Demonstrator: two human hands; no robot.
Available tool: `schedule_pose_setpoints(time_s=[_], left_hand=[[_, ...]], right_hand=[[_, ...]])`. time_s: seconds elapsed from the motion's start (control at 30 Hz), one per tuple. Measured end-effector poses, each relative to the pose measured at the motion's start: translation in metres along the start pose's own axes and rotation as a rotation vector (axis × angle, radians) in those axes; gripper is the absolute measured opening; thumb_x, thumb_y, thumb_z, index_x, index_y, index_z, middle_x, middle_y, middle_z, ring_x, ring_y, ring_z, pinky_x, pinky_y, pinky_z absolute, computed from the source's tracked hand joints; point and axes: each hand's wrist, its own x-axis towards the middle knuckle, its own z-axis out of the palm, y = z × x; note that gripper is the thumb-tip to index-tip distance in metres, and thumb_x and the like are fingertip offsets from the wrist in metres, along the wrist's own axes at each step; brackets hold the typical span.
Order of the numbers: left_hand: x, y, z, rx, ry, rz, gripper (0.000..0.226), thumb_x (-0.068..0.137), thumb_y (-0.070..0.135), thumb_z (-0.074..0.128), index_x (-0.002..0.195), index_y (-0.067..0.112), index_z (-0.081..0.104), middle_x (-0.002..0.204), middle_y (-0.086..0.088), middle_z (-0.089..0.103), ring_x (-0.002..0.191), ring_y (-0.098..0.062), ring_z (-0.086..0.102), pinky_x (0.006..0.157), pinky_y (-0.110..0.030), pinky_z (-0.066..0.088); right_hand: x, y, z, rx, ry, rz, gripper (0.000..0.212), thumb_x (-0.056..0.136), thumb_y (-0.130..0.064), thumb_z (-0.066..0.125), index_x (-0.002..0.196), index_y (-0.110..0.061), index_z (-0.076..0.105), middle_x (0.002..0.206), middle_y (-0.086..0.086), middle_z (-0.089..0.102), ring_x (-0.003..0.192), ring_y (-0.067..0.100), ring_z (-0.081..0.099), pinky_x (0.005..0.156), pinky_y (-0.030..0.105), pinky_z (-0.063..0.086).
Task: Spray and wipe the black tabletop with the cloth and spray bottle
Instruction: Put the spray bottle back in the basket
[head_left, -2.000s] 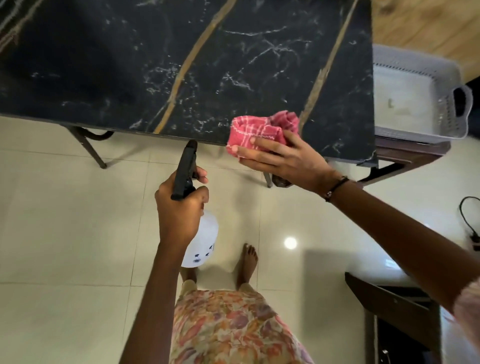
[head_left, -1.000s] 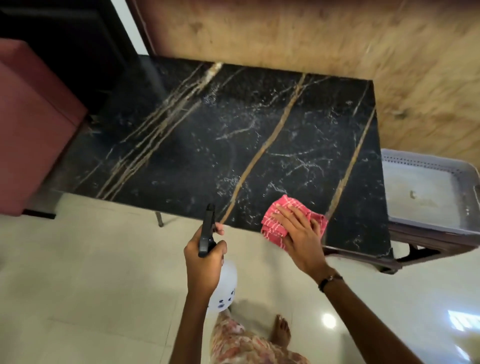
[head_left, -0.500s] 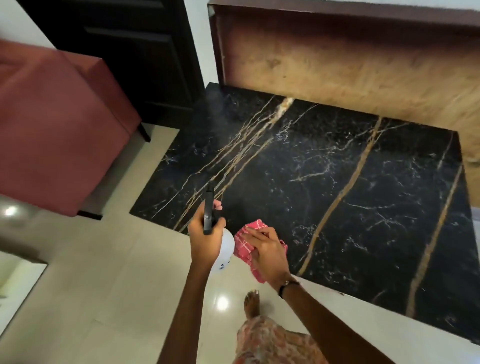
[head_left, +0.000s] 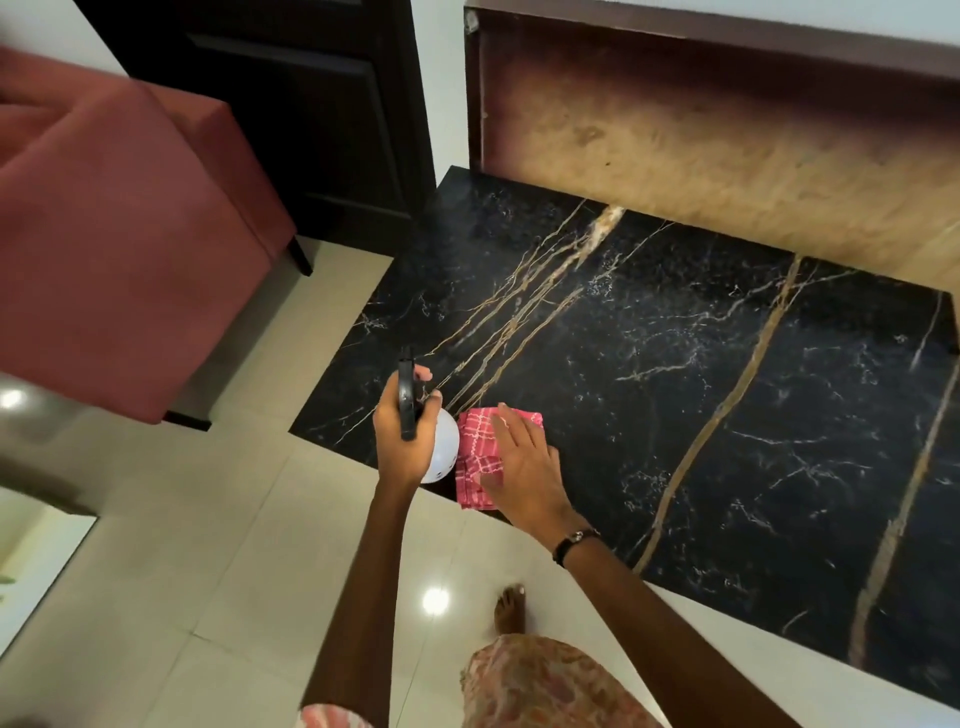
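- From the head view, our left hand (head_left: 402, 441) is wrapped around the neck of the bottle (head_left: 444, 451), a finger on its trigger, the black nozzle aimed out over the tabletop (head_left: 675, 395).
- Our right hand (head_left: 524, 467) lies flat, fingers spread, pressing the cloth (head_left: 475, 441) down; it grips nothing.
- The red checked cloth sits at the near left corner of the tabletop, just beside the bottle, one end hanging past the edge.
- A red chair (head_left: 114, 249) stands left, apart from the tabletop.
- A bare foot (head_left: 509, 608) rests on the tiled floor (head_left: 208, 571).
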Motion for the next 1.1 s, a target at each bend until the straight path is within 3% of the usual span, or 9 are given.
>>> schedule_pose_setpoints(time_s=[0.13,0.2,0.37,0.43,0.53,0.63,0.8,0.97,1.1], left_hand=[[0.011,-0.006,-0.001,-0.041,0.023,-0.025,0.035,0.085,0.012,0.064,0.119,0.01,0.053,0.109,-0.001,0.059,0.099,-0.016,0.057,0.099,-0.041,0.045],[0.013,-0.009,-0.002,-0.064,0.028,-0.016,0.041,0.083,0.016,0.067,0.121,0.014,0.052,0.11,0.0,0.058,0.099,-0.018,0.059,0.096,-0.042,0.05],[0.016,-0.023,-0.013,0.044,-0.069,-0.153,0.093,0.061,0.052,0.075,0.14,0.031,0.031,0.144,-0.007,0.041,0.129,-0.029,0.043,0.098,-0.054,0.046],[0.009,-0.032,-0.02,-0.019,-0.074,-0.21,0.099,0.058,0.049,0.076,0.142,0.037,0.025,0.152,-0.006,0.03,0.135,-0.028,0.035,0.101,-0.053,0.044],[-0.006,-0.049,-0.029,-0.217,-0.124,-0.28,0.087,0.072,0.033,0.077,0.143,0.035,0.027,0.148,0.0,0.035,0.127,-0.021,0.044,0.085,-0.028,0.054],[-0.015,-0.054,-0.033,-0.373,-0.12,-0.327,0.065,0.083,0.028,0.065,0.141,0.029,0.035,0.133,0.004,0.048,0.108,-0.011,0.057,0.072,-0.015,0.05],[-0.02,-0.052,-0.035,-0.529,-0.062,-0.385,0.048,0.092,0.047,0.043,0.136,0.027,0.045,0.132,0.0,0.056,0.119,-0.018,0.053,0.083,-0.027,0.046],[-0.026,-0.04,-0.017,-0.601,-0.155,-0.514,0.062,0.08,0.05,0.06,0.135,0.025,0.045,0.132,-0.008,0.057,0.117,-0.028,0.058,0.081,-0.037,0.054],[-0.041,-0.011,0.025,-0.576,-0.285,-0.559,0.057,0.081,0.045,0.064,0.129,0.017,0.051,0.125,-0.012,0.062,0.109,-0.03,0.063,0.082,-0.04,0.058]], right_hand=[[0.023,-0.026,0.004,0.35,-0.075,-0.126,0.086,0.083,-0.031,0.071,0.15,-0.018,0.019,0.158,0.002,0.021,0.145,0.021,0.017,0.119,0.038,0.014],[0.03,-0.035,0.008,0.458,-0.106,-0.138,0.085,0.082,-0.031,0.073,0.149,-0.017,0.023,0.156,0.003,0.026,0.143,0.022,0.024,0.116,0.038,0.022],[0.043,-0.054,0.008,0.512,-0.058,-0.127,0.068,0.085,-0.023,0.07,0.144,-0.014,0.036,0.151,0.008,0.036,0.139,0.027,0.032,0.112,0.039,0.031],[0.048,-0.059,0.008,0.506,-0.042,-0.129,0.061,0.09,-0.019,0.065,0.143,-0.013,0.037,0.151,0.008,0.035,0.142,0.026,0.027,0.116,0.041,0.027],[0.054,-0.065,0.008,0.505,-0.032,-0.134,0.054,0.091,-0.022,0.063,0.14,-0.014,0.043,0.147,0.009,0.042,0.14,0.024,0.031,0.114,0.037,0.027],[0.058,-0.07,0.007,0.502,-0.017,-0.112,0.043,0.089,-0.022,0.065,0.129,-0.011,0.055,0.129,0.012,0.059,0.121,0.031,0.053,0.098,0.041,0.047],[0.048,-0.069,-0.011,0.56,-0.019,-0.079,0.047,0.084,-0.025,0.071,0.127,-0.012,0.056,0.127,0.011,0.061,0.116,0.029,0.053,0.094,0.035,0.046],[0.018,-0.049,-0.049,0.713,0.05,-0.054,0.044,0.084,-0.024,0.071,0.125,-0.015,0.059,0.127,0.007,0.062,0.114,0.025,0.054,0.093,0.034,0.048],[-0.014,-0.013,-0.083,0.718,0.107,-0.017,0.044,0.083,-0.026,0.072,0.124,-0.017,0.06,0.125,0.004,0.064,0.113,0.021,0.057,0.095,0.034,0.05]])
